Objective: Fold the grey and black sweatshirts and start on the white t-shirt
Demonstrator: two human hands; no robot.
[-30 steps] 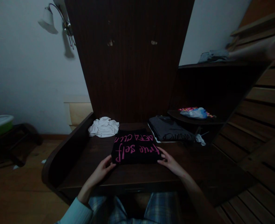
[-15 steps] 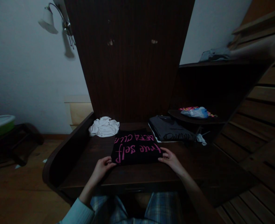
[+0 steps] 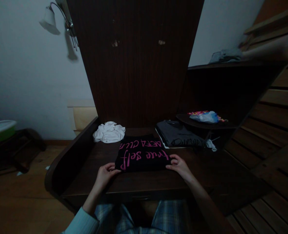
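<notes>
A folded black T-shirt (image 3: 144, 162) with pink lettering that includes "true self" lies flat on the dark wooden desk (image 3: 144, 183). At its near left corner, my left hand (image 3: 106, 172) pinches the edge between thumb and fingers. My right hand (image 3: 179, 167) grips the near right corner the same way. Parts of the fingertips are hidden by the cloth. Behind the shirt on the left is a crumpled white garment (image 3: 109, 132). To the back right lies a stack of folded clothes with a dark grey shirt (image 3: 178, 134) on top.
A raised wooden side panel (image 3: 68, 159) bounds the desk on the left. A tall dark panel (image 3: 136, 71) stands behind. On the right, a low shelf (image 3: 195, 123) carries a plastic bag (image 3: 206, 117). A green-sided tub (image 3: 1, 131) rests on a stool at far left.
My left hand has moved slightly left, drawing the shirt's near left corner outward. My right hand stays at its corner, almost unmoved.
</notes>
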